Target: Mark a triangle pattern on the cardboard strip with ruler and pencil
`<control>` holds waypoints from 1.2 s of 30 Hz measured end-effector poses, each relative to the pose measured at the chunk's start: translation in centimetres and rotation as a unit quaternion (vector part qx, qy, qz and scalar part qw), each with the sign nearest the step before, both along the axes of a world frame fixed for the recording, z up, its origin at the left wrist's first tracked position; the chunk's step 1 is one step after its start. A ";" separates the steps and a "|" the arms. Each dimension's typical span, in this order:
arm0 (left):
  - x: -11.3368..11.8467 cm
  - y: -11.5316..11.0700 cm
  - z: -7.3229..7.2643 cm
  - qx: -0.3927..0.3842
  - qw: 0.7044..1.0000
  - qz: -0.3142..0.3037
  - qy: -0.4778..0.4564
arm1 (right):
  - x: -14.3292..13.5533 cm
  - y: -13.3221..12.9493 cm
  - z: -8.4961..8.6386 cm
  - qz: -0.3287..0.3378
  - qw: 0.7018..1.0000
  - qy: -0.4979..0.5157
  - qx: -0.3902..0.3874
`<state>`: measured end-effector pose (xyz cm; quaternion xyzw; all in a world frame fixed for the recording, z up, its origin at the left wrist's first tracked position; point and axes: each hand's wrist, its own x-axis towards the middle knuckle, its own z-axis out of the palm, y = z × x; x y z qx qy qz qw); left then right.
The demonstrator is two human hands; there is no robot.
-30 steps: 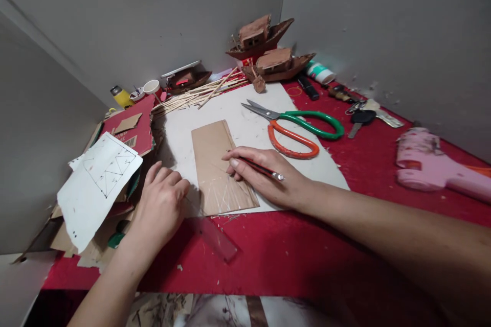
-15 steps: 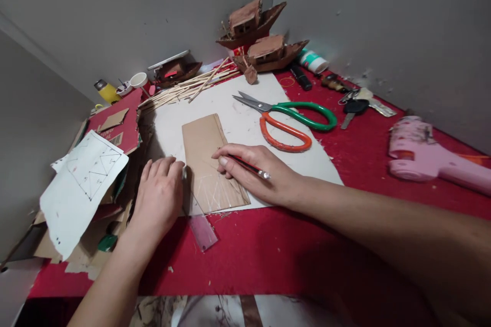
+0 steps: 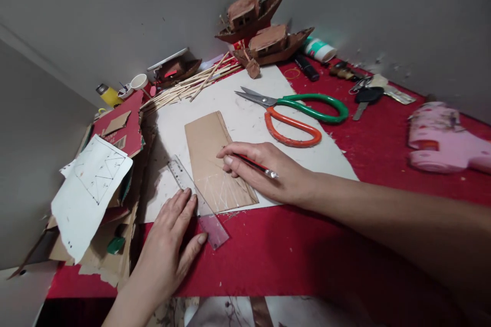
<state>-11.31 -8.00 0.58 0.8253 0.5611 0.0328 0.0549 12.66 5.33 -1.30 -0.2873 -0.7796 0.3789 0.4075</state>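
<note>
A red-and-black pencil with a shiny end is gripped in my right hand. That hand rests over the right edge of a brown cardboard piece, whose lower part carries pale zigzag lines. My left hand has its fingers stretched out on the left edge of a clear ruler, the thumb spread away from them. Tilted, the ruler lies along the cardboard's lower left side and reaches past it onto the red cloth. The pencil's tip is hidden by my fingers.
Scissors with green and orange handles lie right of the cardboard on white paper. A pink glue gun and keys are farther right. Model boats, thin sticks and a drawn sheet surround the space.
My left hand has moved down and toward me, its fingers spreading from a curled pose onto the ruler. More of the ruler now shows. My right hand keeps holding the pencil over the cardboard.
</note>
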 end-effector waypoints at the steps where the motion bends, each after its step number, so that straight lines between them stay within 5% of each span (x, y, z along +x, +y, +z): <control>1: 0.0 0.1 -0.1 0.002 1.000 -0.001 0.000 | 0.0 0.0 0.0 0.000 1.000 -0.001 0.000; 36: 1.2 0.9 -1.0 0.089 0.995 -0.034 0.036 | -0.1 0.0 0.1 -0.013 0.999 -0.029 -0.021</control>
